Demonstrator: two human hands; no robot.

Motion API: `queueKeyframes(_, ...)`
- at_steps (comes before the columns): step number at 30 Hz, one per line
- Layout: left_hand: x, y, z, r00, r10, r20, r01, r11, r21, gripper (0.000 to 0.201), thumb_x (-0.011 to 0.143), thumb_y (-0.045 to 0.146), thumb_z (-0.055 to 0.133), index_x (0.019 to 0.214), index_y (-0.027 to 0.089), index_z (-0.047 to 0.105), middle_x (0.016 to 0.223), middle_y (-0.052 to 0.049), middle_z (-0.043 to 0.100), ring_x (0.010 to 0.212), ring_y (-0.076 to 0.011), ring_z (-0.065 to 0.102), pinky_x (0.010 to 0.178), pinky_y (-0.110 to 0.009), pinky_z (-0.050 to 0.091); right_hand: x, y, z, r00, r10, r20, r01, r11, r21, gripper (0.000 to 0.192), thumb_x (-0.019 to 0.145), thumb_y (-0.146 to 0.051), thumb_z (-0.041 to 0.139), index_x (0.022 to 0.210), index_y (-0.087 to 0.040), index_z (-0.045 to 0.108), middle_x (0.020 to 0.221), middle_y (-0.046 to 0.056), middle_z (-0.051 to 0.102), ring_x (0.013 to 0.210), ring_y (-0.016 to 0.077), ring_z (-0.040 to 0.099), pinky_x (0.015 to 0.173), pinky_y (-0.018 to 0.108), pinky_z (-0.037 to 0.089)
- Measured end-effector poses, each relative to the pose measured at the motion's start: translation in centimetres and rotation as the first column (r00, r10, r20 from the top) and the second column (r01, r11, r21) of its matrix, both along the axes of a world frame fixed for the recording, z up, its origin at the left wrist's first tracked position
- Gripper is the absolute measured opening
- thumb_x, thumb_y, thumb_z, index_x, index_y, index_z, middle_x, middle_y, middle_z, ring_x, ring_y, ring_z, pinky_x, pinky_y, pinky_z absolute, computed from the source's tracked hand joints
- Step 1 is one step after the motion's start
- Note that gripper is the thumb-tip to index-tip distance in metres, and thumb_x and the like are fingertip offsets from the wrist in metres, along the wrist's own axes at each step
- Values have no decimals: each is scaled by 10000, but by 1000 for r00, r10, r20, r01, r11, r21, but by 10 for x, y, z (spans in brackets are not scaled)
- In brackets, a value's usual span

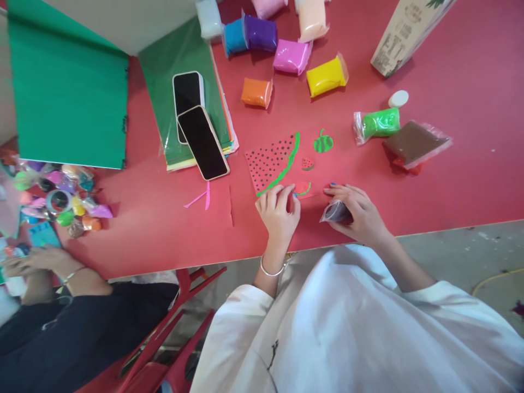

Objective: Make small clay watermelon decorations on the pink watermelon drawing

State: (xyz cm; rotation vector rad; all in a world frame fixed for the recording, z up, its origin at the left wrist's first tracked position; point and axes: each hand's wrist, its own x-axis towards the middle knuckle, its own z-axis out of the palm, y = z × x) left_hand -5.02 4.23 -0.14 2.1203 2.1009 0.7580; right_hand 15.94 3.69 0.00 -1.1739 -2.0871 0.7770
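Note:
My left hand [279,212] rests at the near edge of the red sheet [317,174], fingers curled and fingertips together beside a small watermelon slice [303,188]. Whatever lies between those fingertips is too small to make out. In my right hand [360,212] is a clear packet of dark clay [338,210], tucked under the fingers, while the index fingertip touches the sheet's edge. Farther up the sheet are a large dotted watermelon wedge [272,164] with a green rind, a tiny slice [307,164] and a striped green whole watermelon [323,143].
Several clay packets, including an orange packet [257,93] and a yellow packet [326,76], lie beyond. Right are a green packet [380,122], a brown packet [415,143] and a carton [405,41]. Two phones [203,143] rest on coloured paper. Another person's hands [45,261] work at left.

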Motion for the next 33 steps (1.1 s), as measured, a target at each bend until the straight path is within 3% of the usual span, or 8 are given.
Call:
queueKeyframes(3, 3, -6, 19, 996, -36, 84, 33, 999, 37, 168, 823, 233, 586, 947, 245, 698, 926, -60, 651, 891, -198, 579, 828, -354, 412, 0, 0, -1, 1000, -3, -2, 3, 1000, 6, 440, 775, -269, 660, 1180, -234, 493, 1250, 125, 627, 1206, 294, 562, 1042, 521, 414)
queueKeyframes(6, 8, -14, 44, 957, -194, 214, 206, 978, -34, 158, 851, 263, 546, 921, 264, 688, 898, -39, 640, 895, -179, 585, 847, -342, 440, 1, -2, -1, 1000, 16, -26, -16, 1000, -7, 432, 783, -284, 654, 1184, -236, 500, 1258, 121, 622, 1213, 292, 557, 1062, 530, 400)
queueKeyframes(9, 13, -19, 59, 899, -328, 291, 371, 922, -107, 133, 855, 269, 567, 912, 280, 687, 902, -25, 652, 933, -173, 578, 880, -334, 434, 2, -4, 0, 997, 24, -68, -24, 1000, -5, 390, 796, -296, 656, 1158, -241, 521, 1228, 108, 638, 1186, 281, 577, 1068, 530, 403)
queueKeyframes(12, 16, -18, 62, 874, -383, 298, 442, 883, -160, 137, 857, 235, 579, 922, 286, 688, 951, -17, 659, 955, -164, 571, 889, -326, 424, 2, -6, 0, 996, 36, -86, -36, 999, 4, 368, 810, -288, 658, 1152, -239, 529, 1191, 106, 651, 1147, 263, 600, 1040, 504, 448)
queueKeyframes(25, 19, -15, 60, 890, -405, 210, 439, 885, -155, 99, 854, 255, 630, 881, 289, 720, 943, -18, 662, 959, -172, 561, 837, -329, 437, 1, -9, -2, 996, 22, -86, -18, 998, 54, 368, 810, -284, 670, 1158, -247, 556, 1078, 84, 696, 1050, 241, 646, 924, 415, 538)
queueKeyframes(33, 13, -14, 65, 877, -451, 166, 478, 853, -211, 92, 801, 229, 694, 880, 271, 709, 977, -11, 654, 940, -181, 566, 807, -327, 446, 0, -10, -2, 998, 67, -14, -65, 995, 82, 374, 813, -273, 672, 1166, -241, 550, 1083, 89, 692, 1023, 242, 651, 950, 429, 523)
